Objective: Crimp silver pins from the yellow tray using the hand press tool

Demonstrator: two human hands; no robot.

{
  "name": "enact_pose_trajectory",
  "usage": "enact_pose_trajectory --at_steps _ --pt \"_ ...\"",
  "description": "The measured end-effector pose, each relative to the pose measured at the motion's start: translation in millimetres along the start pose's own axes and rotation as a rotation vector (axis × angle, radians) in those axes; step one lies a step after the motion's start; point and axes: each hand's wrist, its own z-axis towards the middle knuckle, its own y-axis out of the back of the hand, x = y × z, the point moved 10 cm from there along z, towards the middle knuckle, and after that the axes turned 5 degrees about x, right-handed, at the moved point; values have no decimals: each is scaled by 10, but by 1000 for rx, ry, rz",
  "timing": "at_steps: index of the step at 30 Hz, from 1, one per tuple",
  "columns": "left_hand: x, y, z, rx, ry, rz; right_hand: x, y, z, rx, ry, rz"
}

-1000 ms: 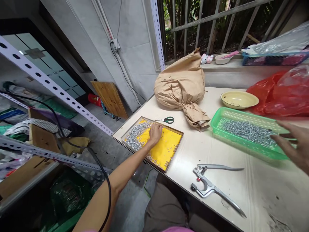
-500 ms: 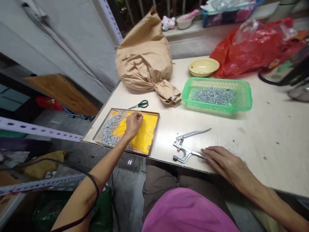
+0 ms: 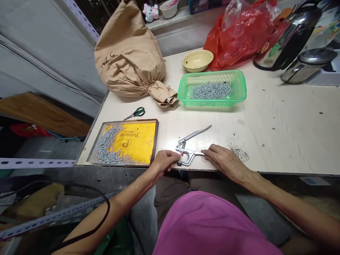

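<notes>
Seen from the head camera, a person in a pink top sits at a pale table point(image 3: 287, 124), both hands at a pair of silver pliers point(image 3: 191, 154) lying near the front edge, its handles spread apart. The left hand point(image 3: 166, 161) meets the tool's head beside a small red part, its grip pinched, thumb against fingertips; whether anything tiny sits between them is too small to make out. The right hand point(image 3: 225, 161) lays its fingers over the end of the nearer handle; how firmly that grip clasps it, one cannot tell. Just left of the pliers, a shallow tray point(image 3: 156, 138) with a yellow base holds small metal pieces point(image 3: 105, 145), heaped along its left and front sides. Dark-handled scissors point(image 3: 139, 112) lie just behind it. Farther back are a bulging brown paper sack point(image 3: 130, 53), a green basket point(image 3: 209, 103) of similar pieces, a cream bowl point(image 3: 195, 69) and a red plastic bag point(image 3: 236, 42).
</notes>
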Motion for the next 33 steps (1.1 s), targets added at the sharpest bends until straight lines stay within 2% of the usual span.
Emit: enact_pose_trajectory --at_steps 7,12,17,21,27,33 --pt "27 -69 46 27 30 27 -96 49 137 26 6 -58" --pt "48 -113 68 41 71 -56 -134 27 161 -4 15 -49" --pt "90 -150 1 -10 79 -115 -133 12 141 -11 -2 -53" --pt "57 -136 -62 -84 1 -50 -148 1 141 -11 -34 -88" --pt "147 -203 4 30 78 -34 -146 -15 123 -8 -39 -71" --pt "148 -181 15 29 80 -32 -212 217 221 -30 28 -72"
